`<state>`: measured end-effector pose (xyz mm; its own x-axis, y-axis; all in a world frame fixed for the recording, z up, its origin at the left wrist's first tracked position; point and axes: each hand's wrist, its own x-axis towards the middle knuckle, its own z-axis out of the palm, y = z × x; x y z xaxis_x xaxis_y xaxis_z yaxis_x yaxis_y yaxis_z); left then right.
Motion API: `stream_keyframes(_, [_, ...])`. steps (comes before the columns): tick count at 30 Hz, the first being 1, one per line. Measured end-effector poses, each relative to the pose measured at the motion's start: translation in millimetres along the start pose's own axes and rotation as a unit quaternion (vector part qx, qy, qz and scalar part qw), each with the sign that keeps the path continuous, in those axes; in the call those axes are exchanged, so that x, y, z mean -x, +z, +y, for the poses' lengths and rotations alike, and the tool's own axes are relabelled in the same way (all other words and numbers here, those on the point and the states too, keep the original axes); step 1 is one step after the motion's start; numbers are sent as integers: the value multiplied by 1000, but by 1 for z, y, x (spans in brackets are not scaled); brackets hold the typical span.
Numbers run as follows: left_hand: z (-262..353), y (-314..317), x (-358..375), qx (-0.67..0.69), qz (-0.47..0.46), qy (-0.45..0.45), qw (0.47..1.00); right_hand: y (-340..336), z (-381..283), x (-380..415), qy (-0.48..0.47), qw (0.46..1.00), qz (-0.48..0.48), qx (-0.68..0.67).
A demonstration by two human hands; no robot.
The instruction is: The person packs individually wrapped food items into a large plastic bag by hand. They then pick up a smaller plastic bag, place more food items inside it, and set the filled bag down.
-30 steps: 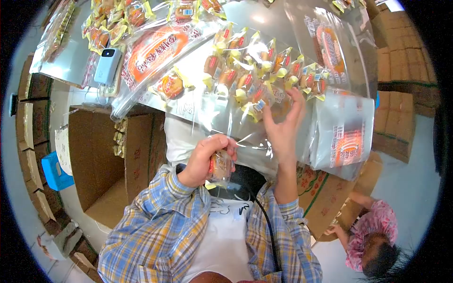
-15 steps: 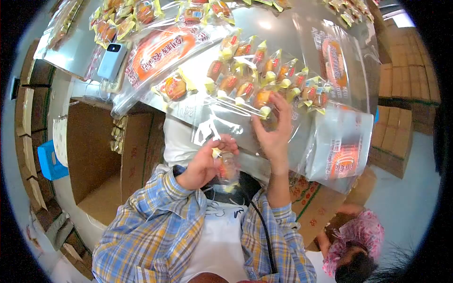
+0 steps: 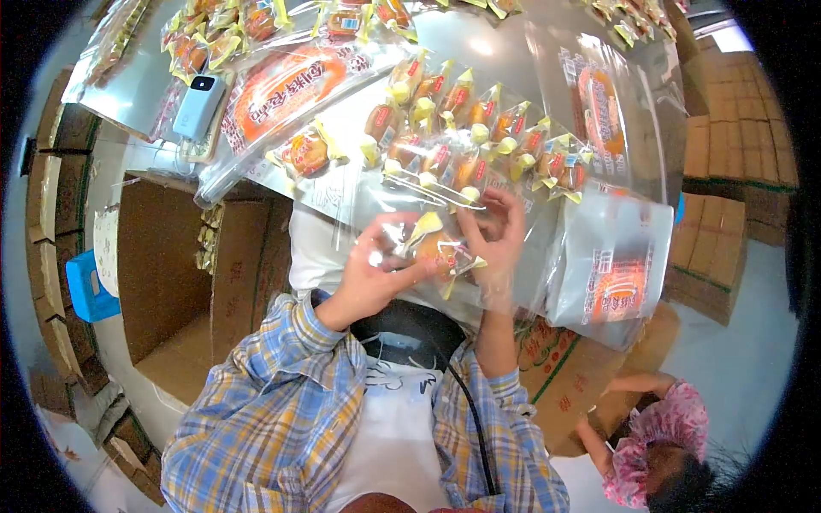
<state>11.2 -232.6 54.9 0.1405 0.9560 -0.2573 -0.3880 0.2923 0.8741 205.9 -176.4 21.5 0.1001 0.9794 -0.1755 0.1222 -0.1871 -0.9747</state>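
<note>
My left hand point(image 3: 375, 275) grips a small wrapped cake point(image 3: 440, 250), its thumb along the side. The wrapper is clear with yellow ends. Just to the right, my right hand point(image 3: 498, 239) has its fingers curled at the near edge of a large clear plastic bag point(image 3: 355, 205); glare partly hides the contact. Beyond both hands, several wrapped cakes point(image 3: 453, 96) with red labels lie in rows in and around that film. One more wrapped cake point(image 3: 305, 154) sits apart on the left, on the metal table point(image 3: 487, 43).
A printed bag point(image 3: 291, 90) and a light blue phone-like device point(image 3: 198, 107) lie at left. Stacked bags point(image 3: 609, 265) hang over the right edge. An open carton point(image 3: 171, 291) stands lower left, stacked cartons point(image 3: 705, 248) at right. Another person point(image 3: 676, 436) is at lower right.
My left hand has raised the wrapped cake and moved it right, close to my right hand. My right hand has drawn back from the cake rows toward me, its fingers more curled.
</note>
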Motion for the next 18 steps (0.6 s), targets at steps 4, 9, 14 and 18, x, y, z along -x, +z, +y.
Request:
stream_keyframes(4, [-1,4,-12,9,48,16,999,-18,18,-2,3,971,-81,-225])
stream_keyframes(9, [-7,5,-17,-70,10,53,996,-28,7,0,-86,962,-180,-187])
stream_keyframes(14, [4,-1,-31,-478,16,215,851,-31,11,-1,-58,968,-171,-173])
stream_keyframes(18, [18,14,-40,-669,39,277,689,-27,13,-3,-52,970,-149,-185])
